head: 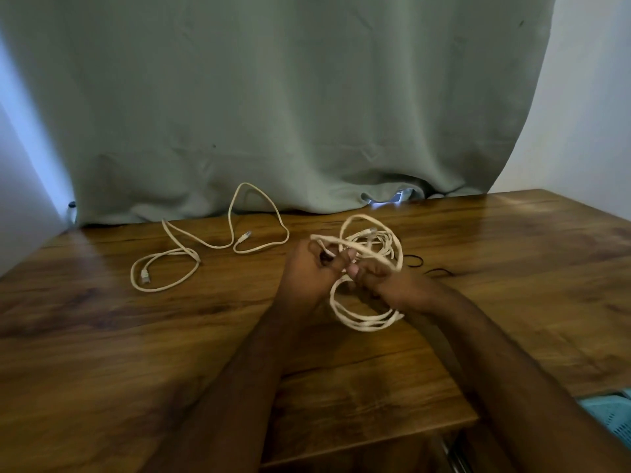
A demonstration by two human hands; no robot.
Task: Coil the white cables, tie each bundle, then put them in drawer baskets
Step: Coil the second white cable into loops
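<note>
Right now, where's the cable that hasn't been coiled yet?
Head view: the loose cable lies sprawled on the wooden table, left of both hands, just in front of the green curtain.

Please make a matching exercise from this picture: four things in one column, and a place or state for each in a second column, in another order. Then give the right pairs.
1. coiled white cable
2. loose white cable
3. grey-green curtain
4. teal basket

a. hangs behind the table
b. lies uncoiled at the left of the table
c. held in both hands
d. below the table edge, at the right

Pairs: 1-c, 2-b, 3-a, 4-d
</note>
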